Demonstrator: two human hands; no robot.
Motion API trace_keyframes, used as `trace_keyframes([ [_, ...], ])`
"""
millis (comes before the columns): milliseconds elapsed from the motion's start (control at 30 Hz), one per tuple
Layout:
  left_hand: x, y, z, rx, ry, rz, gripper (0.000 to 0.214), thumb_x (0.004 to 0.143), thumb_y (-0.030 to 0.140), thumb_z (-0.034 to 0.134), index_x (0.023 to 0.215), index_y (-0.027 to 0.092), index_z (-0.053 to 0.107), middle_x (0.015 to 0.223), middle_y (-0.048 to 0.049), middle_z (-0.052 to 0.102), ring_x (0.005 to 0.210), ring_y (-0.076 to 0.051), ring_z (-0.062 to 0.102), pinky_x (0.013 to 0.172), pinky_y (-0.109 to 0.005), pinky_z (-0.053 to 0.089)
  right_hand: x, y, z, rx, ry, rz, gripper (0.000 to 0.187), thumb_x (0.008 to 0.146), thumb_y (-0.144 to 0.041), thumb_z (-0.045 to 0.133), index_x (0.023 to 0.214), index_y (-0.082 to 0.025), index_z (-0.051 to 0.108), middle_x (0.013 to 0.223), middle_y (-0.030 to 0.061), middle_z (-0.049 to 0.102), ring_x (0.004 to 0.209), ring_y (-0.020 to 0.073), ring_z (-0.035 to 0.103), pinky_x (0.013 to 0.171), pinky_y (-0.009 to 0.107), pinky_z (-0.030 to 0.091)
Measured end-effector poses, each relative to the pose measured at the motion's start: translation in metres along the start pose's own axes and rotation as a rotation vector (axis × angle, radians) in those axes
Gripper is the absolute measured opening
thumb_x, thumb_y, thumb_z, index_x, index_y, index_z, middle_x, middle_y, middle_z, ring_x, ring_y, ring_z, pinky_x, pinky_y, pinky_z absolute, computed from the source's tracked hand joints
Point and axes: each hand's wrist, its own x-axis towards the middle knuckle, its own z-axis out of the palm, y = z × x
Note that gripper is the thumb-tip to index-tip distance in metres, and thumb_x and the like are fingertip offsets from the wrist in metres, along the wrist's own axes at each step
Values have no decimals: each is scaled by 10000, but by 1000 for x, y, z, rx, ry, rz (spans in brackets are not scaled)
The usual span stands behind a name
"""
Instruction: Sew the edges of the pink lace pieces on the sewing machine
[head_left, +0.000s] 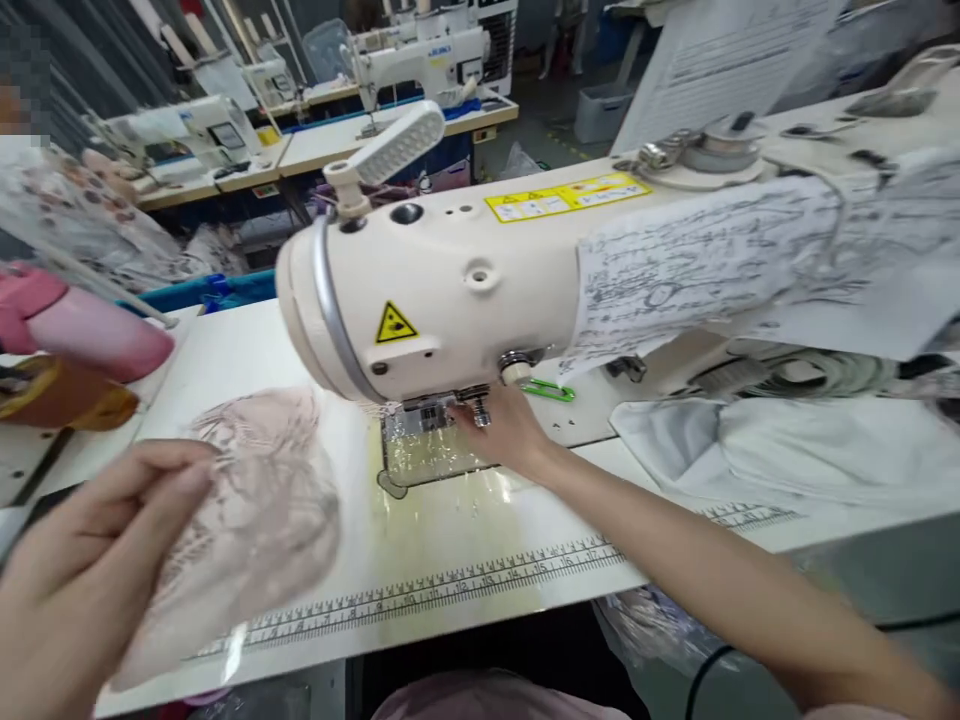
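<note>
My left hand (112,560) is closed in a pinch at the edge of a thin, gathered, pale pink fabric (289,500), which lies crumpled on the white sewing table (480,570). Under the head of a cream sewing machine (442,290), my right hand (506,425) reaches in from the right. Its fingertips are drawn together beside the needle and presser foot (431,413); what they grip, if anything, is too small and partly hidden. Shiny clear film covers the plate below them. A green safety pin (549,389) is just behind my right hand.
A printed ruler (480,580) runs along the front edge. White folded fabric (780,450) lies at right. Handwritten papers (675,265) hang on the machine arm. A pink bottle (90,320) and an orange thread cone (67,400) are at left. More sewing machines (424,65) stand behind.
</note>
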Motion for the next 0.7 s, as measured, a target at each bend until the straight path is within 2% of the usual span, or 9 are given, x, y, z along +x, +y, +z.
trace_keyframes([
  [67,8,7,34,-153,-253,-89,268,822,543,601,819,278,633,716,53,658,621,-152,579,501,-247,441,2,3,1,-42,-18,-1,233,868,-149,484,694,-186,634,768,75,660,865,254,620,804,389,508],
  [100,12,9,52,-169,-430,-95,275,841,541,574,843,274,641,745,44,672,672,-168,606,540,-258,467,3,3,2,-57,-24,2,252,872,-138,476,678,-191,628,759,72,654,857,250,616,799,384,504],
  [167,20,11,84,-92,-631,30,302,883,519,511,864,254,656,767,21,688,694,-180,623,578,-269,478,4,4,2,-78,-26,5,268,872,-117,466,668,-193,623,760,69,647,846,242,612,802,372,495],
  [200,22,10,98,-3,-642,113,317,909,494,476,854,238,654,761,5,688,663,-180,618,567,-275,470,4,4,3,-84,-25,7,270,869,-108,462,670,-192,624,765,69,645,842,237,610,807,367,491],
  [333,11,9,131,317,-269,609,283,964,326,437,948,176,677,932,-70,719,814,-230,656,698,-342,516,1,4,3,-85,-26,15,255,857,-95,460,745,-189,670,775,66,648,842,232,604,813,366,479],
  [433,-8,9,143,352,-185,907,269,958,248,471,1094,109,656,1094,-114,714,990,-254,663,819,-370,545,-3,3,0,-74,-17,-62,260,853,-100,478,866,-209,714,814,56,679,869,222,604,826,361,470],
  [500,-16,8,149,375,-157,988,324,948,230,489,1191,53,611,1193,-155,680,1093,-284,640,882,-396,545,-4,2,-3,-96,-11,-144,311,865,-100,470,961,-246,727,837,37,702,865,204,607,828,349,464],
  [567,-18,5,155,385,-135,1007,368,945,230,493,1236,21,580,1238,-176,656,1138,-303,623,917,-415,540,-5,0,-6,-134,-24,-217,381,884,-97,442,1058,-293,718,835,13,716,828,182,612,811,336,469],
  [700,-13,-1,159,369,-116,985,368,949,235,484,1248,43,579,1220,-164,669,1126,-298,635,916,-415,549,-6,-3,-8,-251,-142,-227,427,908,-129,429,1203,-329,664,822,3,729,720,154,608,712,306,498],
])
